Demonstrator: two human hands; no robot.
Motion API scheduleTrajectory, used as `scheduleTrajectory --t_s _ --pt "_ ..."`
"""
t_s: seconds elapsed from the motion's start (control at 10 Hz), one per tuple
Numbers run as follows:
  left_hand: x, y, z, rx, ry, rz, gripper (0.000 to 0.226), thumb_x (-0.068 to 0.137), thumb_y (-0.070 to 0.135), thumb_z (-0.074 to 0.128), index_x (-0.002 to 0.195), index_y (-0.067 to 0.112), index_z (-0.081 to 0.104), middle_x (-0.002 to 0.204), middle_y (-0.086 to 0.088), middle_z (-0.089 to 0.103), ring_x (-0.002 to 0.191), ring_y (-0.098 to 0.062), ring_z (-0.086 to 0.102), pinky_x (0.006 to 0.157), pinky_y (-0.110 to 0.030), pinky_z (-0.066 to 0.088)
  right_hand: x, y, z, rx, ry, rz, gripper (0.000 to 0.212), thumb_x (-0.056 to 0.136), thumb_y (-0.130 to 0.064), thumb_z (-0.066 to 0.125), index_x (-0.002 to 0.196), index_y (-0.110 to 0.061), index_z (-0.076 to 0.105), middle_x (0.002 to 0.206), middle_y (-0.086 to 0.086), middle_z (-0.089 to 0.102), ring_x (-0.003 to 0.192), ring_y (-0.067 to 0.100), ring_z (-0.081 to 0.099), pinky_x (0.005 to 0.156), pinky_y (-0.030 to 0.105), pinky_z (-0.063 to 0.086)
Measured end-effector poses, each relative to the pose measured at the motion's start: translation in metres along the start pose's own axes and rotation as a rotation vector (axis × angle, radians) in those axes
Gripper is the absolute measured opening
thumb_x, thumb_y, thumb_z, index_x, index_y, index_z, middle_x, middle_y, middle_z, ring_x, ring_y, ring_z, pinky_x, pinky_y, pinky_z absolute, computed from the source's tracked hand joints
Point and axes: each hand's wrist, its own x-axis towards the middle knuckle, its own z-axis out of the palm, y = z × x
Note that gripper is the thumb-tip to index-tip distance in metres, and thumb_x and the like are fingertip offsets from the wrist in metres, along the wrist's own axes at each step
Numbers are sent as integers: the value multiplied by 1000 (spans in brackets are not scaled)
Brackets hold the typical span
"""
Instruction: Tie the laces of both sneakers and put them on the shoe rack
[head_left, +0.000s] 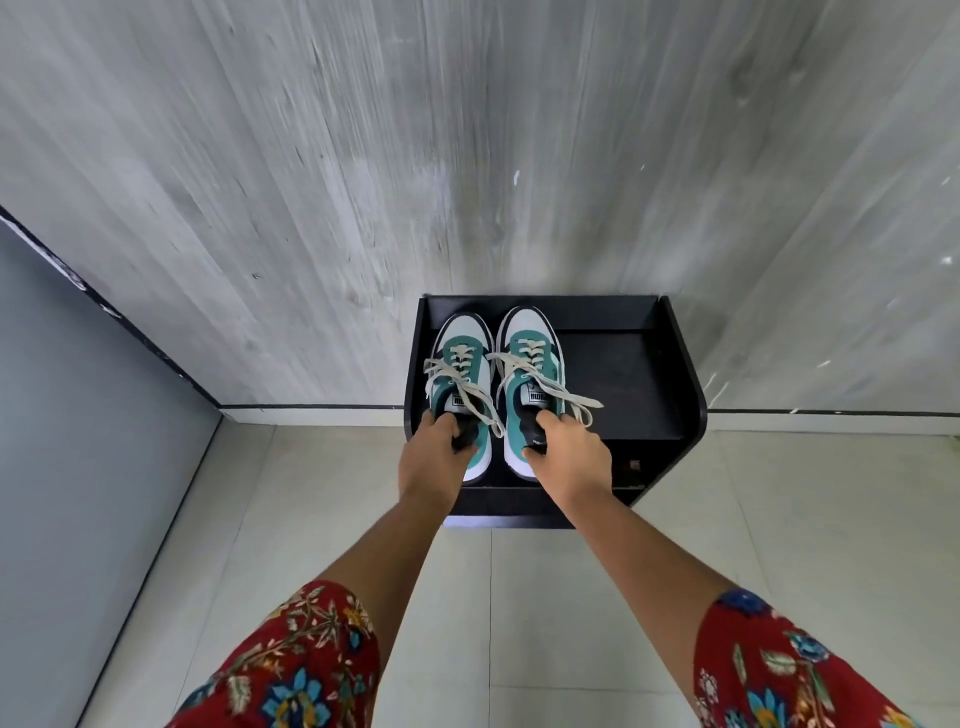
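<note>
I saw both sneakers (496, 374) side by side on the shoe rack (644, 384); left hand (434, 457) gripped one heel; right hand (569, 454) the other.

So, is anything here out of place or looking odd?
Nothing is spilled or visibly damaged. Both sneakers, left sneaker and right sneaker, sit side by side on the black shoe rack, each held at the heel by a hand. One lace end sprawls sideways over the shelf.

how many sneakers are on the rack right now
2. The left sneaker sits at the left edge of the black shoe rack, held by the left hand; the right sneaker is beside it, held by the right hand. Lower shelves are hidden.
</note>
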Motion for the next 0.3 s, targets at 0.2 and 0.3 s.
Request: scheduleTrajectory --t_s 0.2,0.3 --pt "-10 18 -20 -53 44 -2 46 77 32 70 114 16 48 116 -3 58 100 -27 58 74 -32 43 -21 -6 -21 43 -6 53 47 86 -38 57 128 -26 41 119 4 62 101 32 63 71 34 46" --pt "-21 35 -43 -47 122 -8 39 84 35 62 116 18 49 116 -4 60 106 -25 55 74 -33 42 -35 -11 -46 157 81 93 38 88 -41 52 122 -25 49 115 0 67 101 28 64 73 34 48"
